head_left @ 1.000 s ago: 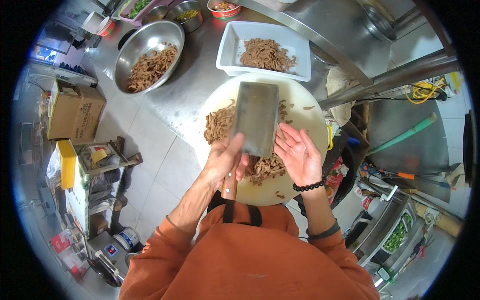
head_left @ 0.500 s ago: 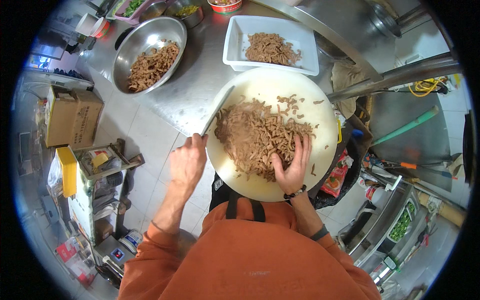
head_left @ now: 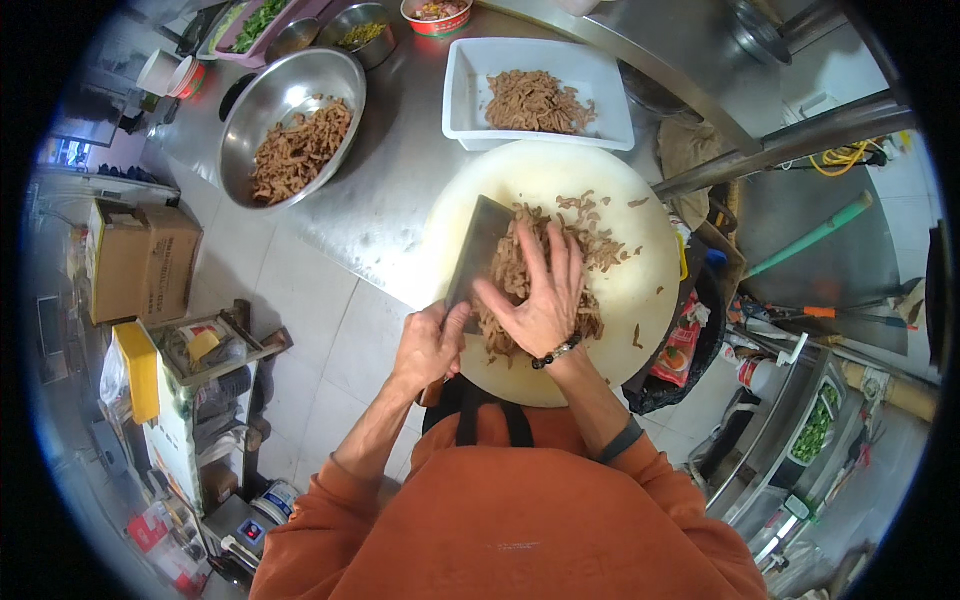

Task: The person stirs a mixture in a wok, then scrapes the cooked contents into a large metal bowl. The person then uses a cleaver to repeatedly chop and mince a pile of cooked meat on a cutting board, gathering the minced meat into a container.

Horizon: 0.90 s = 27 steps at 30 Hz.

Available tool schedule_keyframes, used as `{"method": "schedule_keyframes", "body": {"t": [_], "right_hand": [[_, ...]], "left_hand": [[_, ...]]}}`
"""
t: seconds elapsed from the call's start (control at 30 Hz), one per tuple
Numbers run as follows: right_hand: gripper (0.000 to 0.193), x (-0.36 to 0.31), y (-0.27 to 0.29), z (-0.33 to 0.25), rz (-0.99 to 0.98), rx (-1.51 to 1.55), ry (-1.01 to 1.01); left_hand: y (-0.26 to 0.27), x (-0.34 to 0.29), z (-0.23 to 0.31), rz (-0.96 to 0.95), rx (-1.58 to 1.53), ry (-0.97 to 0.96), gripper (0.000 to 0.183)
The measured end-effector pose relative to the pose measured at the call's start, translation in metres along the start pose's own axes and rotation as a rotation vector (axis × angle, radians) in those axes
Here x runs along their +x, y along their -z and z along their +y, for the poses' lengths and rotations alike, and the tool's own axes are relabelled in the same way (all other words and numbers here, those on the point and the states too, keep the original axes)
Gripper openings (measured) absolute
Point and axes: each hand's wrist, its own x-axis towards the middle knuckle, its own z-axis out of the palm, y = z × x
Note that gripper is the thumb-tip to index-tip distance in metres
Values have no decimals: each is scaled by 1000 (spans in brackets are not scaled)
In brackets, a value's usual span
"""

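Observation:
My left hand [head_left: 432, 348] grips the handle of a broad cleaver [head_left: 480, 248]. The blade lies tilted over the left side of a round cream cutting board [head_left: 630, 320], against a heap of brown sliced meat strips [head_left: 590, 325]. On top of that heap rests my right hand [head_left: 540, 305], palm down with its fingers spread, thumb close to the blade. Loose strips lie scattered at the board's right side. Beyond the board stands a white plastic tub [head_left: 465, 85] with more meat strips in it. A steel bowl [head_left: 240, 140] of meat strips sits at the far left.
The board overlaps the edge of a steel counter [head_left: 400, 140]. Small bowls and a red tub [head_left: 437, 18] stand at the back. A metal bar [head_left: 780, 150] juts in from the right. Left, cardboard boxes [head_left: 160, 265] and a cluttered shelf [head_left: 200, 400] stand by the tiled floor.
The cleaver has turned from edge-on to showing its broad face and moved right, against the meat. My right hand has shifted left and farther up the heap. My left hand has moved right.

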Motion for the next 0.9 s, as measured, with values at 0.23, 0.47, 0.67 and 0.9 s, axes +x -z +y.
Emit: {"method": "schedule_keyframes", "body": {"t": [0.23,0.47,0.67,0.9], "right_hand": [[47,13,-9,-14,88,-32,70],[40,72,-3,-38,-24,-143,47],[43,188,-6,-17,-40,-197,138],[52,344,-22,87,-378,253,9]], "left_hand": [[-4,13,5,-131,-221,66,41],[20,37,42,-195,-450,176,38],[37,116,103,-172,-604,183,36],[16,231,185,-130,-735,84,34]]}}
